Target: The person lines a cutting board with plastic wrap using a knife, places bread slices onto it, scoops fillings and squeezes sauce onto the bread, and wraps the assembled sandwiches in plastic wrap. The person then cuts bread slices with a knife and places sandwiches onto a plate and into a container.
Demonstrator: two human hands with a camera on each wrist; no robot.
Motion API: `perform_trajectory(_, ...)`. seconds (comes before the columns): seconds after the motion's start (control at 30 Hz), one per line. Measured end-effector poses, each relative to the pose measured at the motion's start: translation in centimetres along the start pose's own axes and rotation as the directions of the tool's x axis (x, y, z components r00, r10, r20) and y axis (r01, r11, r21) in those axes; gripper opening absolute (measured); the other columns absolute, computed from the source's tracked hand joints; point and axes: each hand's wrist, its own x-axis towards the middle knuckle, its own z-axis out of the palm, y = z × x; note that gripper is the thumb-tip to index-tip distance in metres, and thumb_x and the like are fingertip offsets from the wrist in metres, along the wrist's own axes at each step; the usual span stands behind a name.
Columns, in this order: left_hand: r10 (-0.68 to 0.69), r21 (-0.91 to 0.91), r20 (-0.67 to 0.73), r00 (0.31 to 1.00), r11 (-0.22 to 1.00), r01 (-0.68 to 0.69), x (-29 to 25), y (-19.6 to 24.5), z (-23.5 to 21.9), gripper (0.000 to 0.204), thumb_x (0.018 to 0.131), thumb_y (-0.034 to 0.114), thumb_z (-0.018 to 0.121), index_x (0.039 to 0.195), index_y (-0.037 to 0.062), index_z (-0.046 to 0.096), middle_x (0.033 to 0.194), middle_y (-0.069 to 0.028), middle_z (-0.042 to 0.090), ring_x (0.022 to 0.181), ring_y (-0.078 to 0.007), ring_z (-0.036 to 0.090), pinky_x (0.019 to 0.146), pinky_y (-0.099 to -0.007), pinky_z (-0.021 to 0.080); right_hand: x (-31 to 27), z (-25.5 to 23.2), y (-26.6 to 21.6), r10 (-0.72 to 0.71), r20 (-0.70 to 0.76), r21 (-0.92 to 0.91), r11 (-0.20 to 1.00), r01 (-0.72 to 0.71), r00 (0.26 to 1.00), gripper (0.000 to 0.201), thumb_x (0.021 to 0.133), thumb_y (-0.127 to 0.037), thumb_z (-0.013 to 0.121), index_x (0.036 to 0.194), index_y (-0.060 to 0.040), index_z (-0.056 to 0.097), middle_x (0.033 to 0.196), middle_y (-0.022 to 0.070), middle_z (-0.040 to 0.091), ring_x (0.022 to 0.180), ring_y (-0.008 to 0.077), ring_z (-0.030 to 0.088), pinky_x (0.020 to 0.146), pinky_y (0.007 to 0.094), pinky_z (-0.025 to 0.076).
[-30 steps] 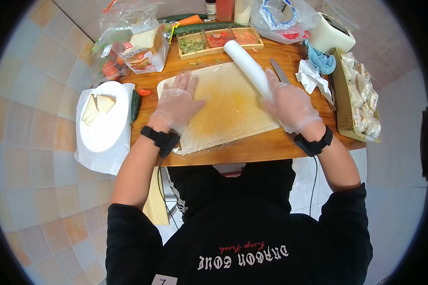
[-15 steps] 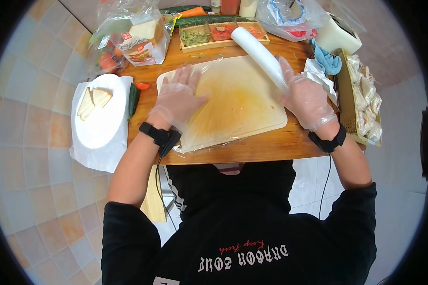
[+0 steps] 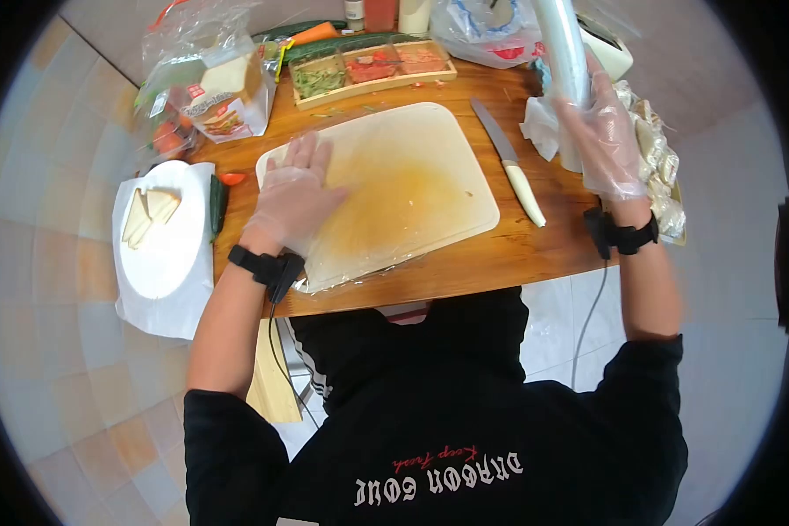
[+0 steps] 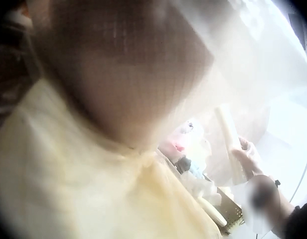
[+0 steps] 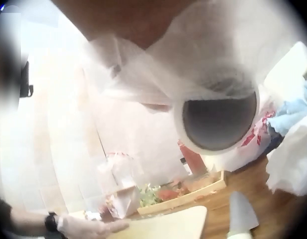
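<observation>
My gloved left hand rests with fingers spread on the left part of a cream cutting board. Clear cling film shows crinkled along the board's near edge, under and beside that palm. Off to the right, my gloved right hand grips a thick white roll of cling film, raised above the tabletop. The roll's hollow end faces the camera in the right wrist view. A knife with a cream handle lies between the board and my right hand. The left hand's palm fills much of the left wrist view, blurred.
Behind the board stands a wooden tray of shredded vegetables. Bagged bread stands back left; a white plate with bread pieces lies at far left, beside a cucumber piece. Wrapped packets fill a basket at right.
My right hand has lifted the roll away from the board to the right and tilted it more upright, uncovering the knife. My left hand stays on the board.
</observation>
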Motion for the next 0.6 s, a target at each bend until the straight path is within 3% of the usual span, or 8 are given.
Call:
perform_trajectory(0.03, 0.002, -0.031, -0.028, 1.000, 1.000, -0.003, -0.1, 0.0, 0.1, 0.083, 0.100, 0.049, 0.058, 0.164, 0.0059, 0.028, 0.172, -0.0204, 0.023, 0.160, -0.0357, 0.021, 0.126, -0.0596, 0.020, 0.0, 0.4, -0.1, 0.106, 0.024, 0.266, 0.958, -0.108, 0.994, 0.064, 0.100, -0.023, 0.071, 0.153, -0.0007, 0.044, 0.111, 0.0112, 0.070, 0.087, 0.0207, 0.071, 0.082, 0.0348, 0.059)
perform_trajectory(0.13, 0.015, -0.098, -0.077, 0.997, 0.995, -0.023, -0.1, -1.0, 0.6, 0.082, 0.100, 0.046, 0.058, 0.165, 0.0054, 0.027, 0.172, -0.0222, 0.023, 0.160, -0.0372, 0.022, 0.126, -0.0607, 0.019, -0.1, 2.6, 4.0, 0.220, 0.083, 0.498, 0.836, -0.232, 0.972, 0.057, 0.097, -0.015, 0.075, 0.144, 0.0015, 0.048, 0.116, 0.0101, 0.069, 0.097, 0.0174, 0.069, 0.088, 0.0325, 0.058)
perform_trajectory(0.3, 0.062, -0.051, -0.137, 0.989, 0.996, -0.069, 0.4, -2.3, 0.5, 0.079, 0.102, 0.041, 0.056, 0.165, 0.0038, 0.025, 0.172, -0.0224, 0.022, 0.158, -0.0389, 0.026, 0.126, -0.0614, 0.019, 0.8, 4.8, 5.9, 0.375, 0.060, 0.617, 0.714, -0.330, 0.925, 0.059, 0.094, -0.012, 0.078, 0.142, 0.0014, 0.047, 0.127, 0.0109, 0.064, 0.117, 0.0192, 0.062, 0.104, 0.0344, 0.050)
perform_trajectory(0.4, 0.044, -0.138, -0.171, 0.984, 0.988, -0.068, 0.3, -3.8, -0.2, 0.074, 0.104, 0.039, 0.051, 0.164, 0.0028, 0.026, 0.171, -0.0206, 0.026, 0.157, -0.0374, 0.029, 0.125, -0.0610, 0.020, 2.2, 5.6, 6.5, 0.393, 0.052, 0.617, 0.710, -0.340, 0.918, 0.058, 0.094, -0.011, 0.078, 0.141, -0.0001, 0.047, 0.126, 0.0102, 0.064, 0.117, 0.0193, 0.062, 0.104, 0.0346, 0.049)
perform_trajectory(0.5, 0.156, -0.093, -0.196, 0.968, 0.980, -0.177, -0.6, -5.2, -1.5, 0.067, 0.109, 0.041, 0.044, 0.162, 0.0027, 0.033, 0.167, -0.0190, 0.037, 0.154, -0.0362, 0.035, 0.126, -0.0535, 0.023, 3.8, 7.3, 8.1, 0.377, 0.036, 0.636, 0.705, -0.312, 0.926, 0.058, 0.093, -0.011, 0.079, 0.142, -0.0040, 0.049, 0.127, 0.0088, 0.065, 0.116, 0.0195, 0.064, 0.100, 0.0350, 0.052)
perform_trajectory(0.53, 0.047, -0.477, -0.246, 0.968, 0.863, -0.163, -2.0, -4.5, -3.1, 0.065, 0.110, 0.044, 0.041, 0.160, 0.0023, 0.037, 0.164, -0.0190, 0.042, 0.153, -0.0348, 0.037, 0.126, -0.0489, 0.025, 4.2, 8.0, 8.7, 0.358, 0.023, 0.653, 0.702, -0.285, 0.933, 0.060, 0.093, -0.012, 0.080, 0.143, -0.0059, 0.049, 0.128, 0.0082, 0.065, 0.115, 0.0195, 0.065, 0.098, 0.0356, 0.054)
perform_trajectory(0.57, -0.072, -0.782, -0.250, 0.965, 0.603, -0.158, -2.8, -4.1, -4.0, 0.065, 0.112, 0.046, 0.038, 0.159, 0.0019, 0.042, 0.161, -0.0189, 0.047, 0.152, -0.0335, 0.039, 0.126, -0.0444, 0.026, 4.7, 8.9, 9.7, 0.354, 0.022, 0.655, 0.701, -0.280, 0.935, 0.060, 0.093, -0.012, 0.080, 0.143, -0.0059, 0.049, 0.128, 0.0082, 0.065, 0.115, 0.0195, 0.065, 0.098, 0.0356, 0.054)
perform_trajectory(0.6, -0.074, -0.781, -0.253, 0.965, 0.605, -0.158, -3.0, -4.2, -4.0, 0.065, 0.112, 0.046, 0.038, 0.159, 0.0019, 0.042, 0.161, -0.0189, 0.047, 0.152, -0.0335, 0.039, 0.126, -0.0444, 0.026, 5.1, 9.8, 10.6, 0.306, -0.018, 0.673, 0.708, -0.215, 0.952, 0.059, 0.091, -0.009, 0.080, 0.142, -0.0057, 0.050, 0.127, 0.0080, 0.065, 0.115, 0.0189, 0.066, 0.098, 0.0354, 0.054)
